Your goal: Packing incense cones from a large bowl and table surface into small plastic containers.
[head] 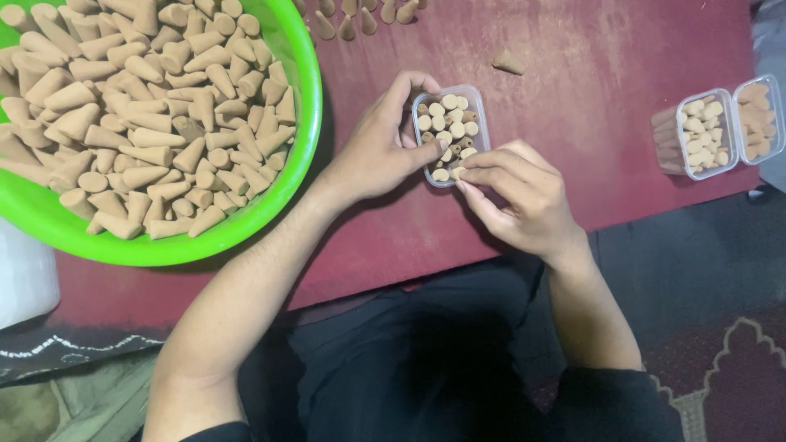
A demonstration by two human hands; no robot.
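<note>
A small clear box (449, 131) packed with tan cones stands on the dark red desk (589, 123), just right of the big green bowl (303, 123) heaped with loose cones (139, 106). The left hand (377, 151) curls around the box's left side, fingers bent against its edges, while the right hand (516, 192) pinches a cone (457, 173) at the box's near corner. Farther right of the box, near the desk edge, lie two filled boxes (720, 127).

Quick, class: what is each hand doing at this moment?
Left hand: closed around the small clear box, steadying it.
Right hand: fingertips pinched on a tan cone at the box's near edge.
</note>
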